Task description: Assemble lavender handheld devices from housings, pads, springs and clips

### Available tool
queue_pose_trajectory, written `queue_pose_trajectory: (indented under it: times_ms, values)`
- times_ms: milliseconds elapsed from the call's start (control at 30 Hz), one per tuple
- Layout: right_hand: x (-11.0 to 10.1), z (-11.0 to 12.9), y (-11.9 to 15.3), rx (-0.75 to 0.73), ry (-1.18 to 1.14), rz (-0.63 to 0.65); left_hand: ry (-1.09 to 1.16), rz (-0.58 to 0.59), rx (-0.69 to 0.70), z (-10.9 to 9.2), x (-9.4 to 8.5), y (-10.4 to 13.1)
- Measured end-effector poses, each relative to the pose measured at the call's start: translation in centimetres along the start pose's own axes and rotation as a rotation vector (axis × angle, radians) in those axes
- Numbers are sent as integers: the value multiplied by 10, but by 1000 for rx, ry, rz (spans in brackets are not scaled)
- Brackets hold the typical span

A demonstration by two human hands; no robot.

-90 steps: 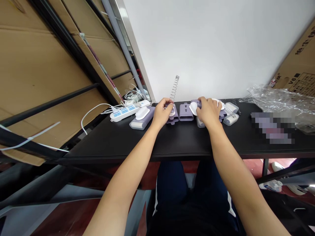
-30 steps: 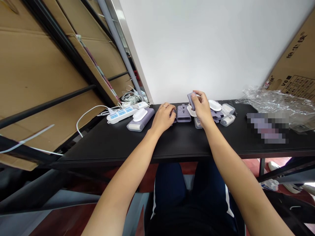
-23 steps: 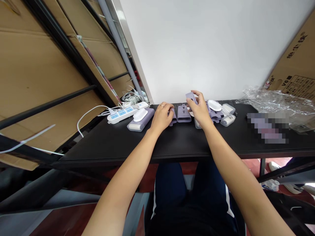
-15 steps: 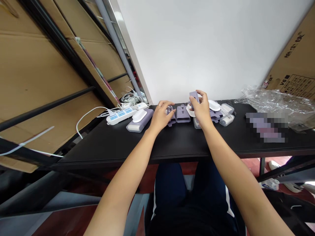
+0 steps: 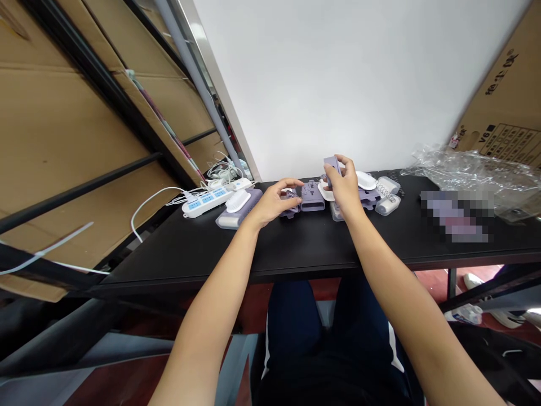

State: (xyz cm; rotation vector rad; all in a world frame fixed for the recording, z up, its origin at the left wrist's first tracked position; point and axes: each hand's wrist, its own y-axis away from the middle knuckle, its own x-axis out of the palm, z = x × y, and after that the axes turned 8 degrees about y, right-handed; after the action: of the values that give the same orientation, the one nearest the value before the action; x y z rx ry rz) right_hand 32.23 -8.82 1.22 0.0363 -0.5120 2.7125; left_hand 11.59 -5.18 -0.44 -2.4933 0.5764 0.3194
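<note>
My right hand (image 5: 346,186) grips a small purple plastic part (image 5: 329,164), raised above the back of the table. My left hand (image 5: 273,202) has thumb and fingers apart, right beside a purple piece with something clear on it (image 5: 291,207); whether it touches the piece is hard to tell. Between the hands lies a purple housing (image 5: 313,197), its hollow side facing me. A white oval piece (image 5: 326,190) rests close to the right hand. Left of the left hand sits a purple case (image 5: 245,207) with a white oval brush-like piece (image 5: 238,200) on top.
A white power strip (image 5: 205,203) with tangled cables is at the left on the black table (image 5: 304,248). Rightward are another white oval piece (image 5: 366,180), a coil spring (image 5: 384,189), whitish capsule-like parts (image 5: 387,206), crumpled clear plastic (image 5: 477,175) and a cardboard box (image 5: 502,113).
My left hand has turned and shifted slightly left and down, its fingers spreading away from the clear-topped purple piece. My right hand keeps the small purple part in nearly the same place.
</note>
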Motion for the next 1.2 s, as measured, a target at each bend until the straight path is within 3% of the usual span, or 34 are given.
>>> queue_pose_trajectory:
  times_ms: [433,700,1000,1200]
  values:
    - [1,3,0,196,-268,179,583,-129,-84,-13,-6,4]
    - [4,3,3,233,-324,268,669,-299,-78,-8,-11,-2]
    - [11,-1,6,262,-345,289,808,-333,-131,-17,-8,1]
    - [12,2,9,279,-311,273,875,-386,-171,-11,-3,-5]
